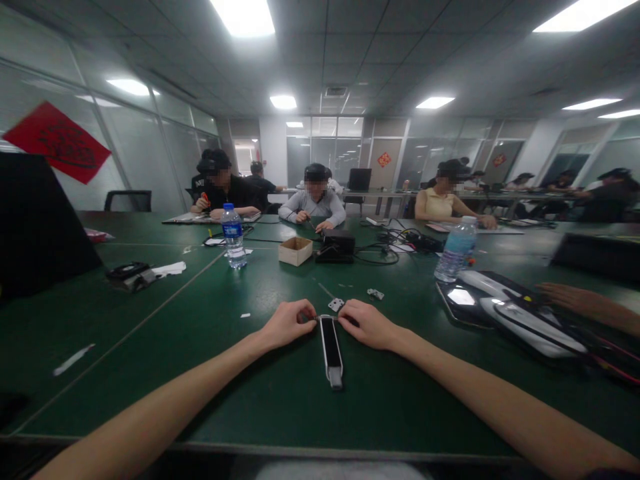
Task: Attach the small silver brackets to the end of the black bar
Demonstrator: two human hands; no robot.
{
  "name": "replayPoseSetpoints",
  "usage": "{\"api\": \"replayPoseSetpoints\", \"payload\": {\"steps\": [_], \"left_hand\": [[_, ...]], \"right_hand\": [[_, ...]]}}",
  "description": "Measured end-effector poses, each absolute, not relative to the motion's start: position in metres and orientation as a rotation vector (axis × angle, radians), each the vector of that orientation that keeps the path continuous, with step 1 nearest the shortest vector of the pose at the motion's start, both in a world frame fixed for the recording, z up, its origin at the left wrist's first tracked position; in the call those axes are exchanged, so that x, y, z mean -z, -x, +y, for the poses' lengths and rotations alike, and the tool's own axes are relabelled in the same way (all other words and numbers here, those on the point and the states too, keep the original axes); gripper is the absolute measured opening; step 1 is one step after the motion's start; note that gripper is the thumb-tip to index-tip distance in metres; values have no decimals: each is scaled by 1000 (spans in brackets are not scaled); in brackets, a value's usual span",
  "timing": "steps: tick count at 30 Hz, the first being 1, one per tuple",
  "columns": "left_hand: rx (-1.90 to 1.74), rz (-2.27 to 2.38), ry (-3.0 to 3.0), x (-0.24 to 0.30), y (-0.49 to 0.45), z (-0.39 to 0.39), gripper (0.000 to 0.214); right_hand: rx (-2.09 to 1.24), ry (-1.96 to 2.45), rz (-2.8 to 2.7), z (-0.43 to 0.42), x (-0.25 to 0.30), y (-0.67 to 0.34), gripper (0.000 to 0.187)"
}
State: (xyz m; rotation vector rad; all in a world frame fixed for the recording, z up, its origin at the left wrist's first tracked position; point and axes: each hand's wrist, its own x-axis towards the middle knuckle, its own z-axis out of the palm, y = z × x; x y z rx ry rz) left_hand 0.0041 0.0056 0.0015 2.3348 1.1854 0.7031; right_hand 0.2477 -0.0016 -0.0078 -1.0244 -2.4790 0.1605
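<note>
Between my left hand point(290, 324) and right hand point(369, 325), a slim black-faced device point(331, 343) (white-rimmed) lies lengthwise, its grey end pointing toward me.

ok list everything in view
strip: 1, black-white, front centre
small parts: 2, silvery, beyond strip
box: 1, beige, centre
device: 1, black, beside box
cables: several, black, beside device
bottles: 2, clear-blue, left and right
casings: count unclear, white-black, right
panel: 1, black, by casings
gadget: 1, black-grey, left
scraps: several, white, left
slabs: 2, black, sides
table: 1, green, foreground
signs: 3, red, walls
lights: several, white, ceiling
people: several, mixed clothes, beyond table
neighbour's hand: 1, bare, right
left grip: 1, bare, strip's left
right grip: 1, bare, strip's right
</note>
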Motion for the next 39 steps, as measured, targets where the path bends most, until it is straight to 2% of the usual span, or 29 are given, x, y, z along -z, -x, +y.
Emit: {"api": "replayPoseSetpoints", "payload": {"steps": [25,39], "left_hand": [[-688,1168,-2337,-2,-4,5,19],[-706,1178,-2356,0,-8,5,14]], "right_hand": [[-180,1019,-2477,-4,5,-248,13],[-121,993,-2509,-3,4,-248,15]]}}
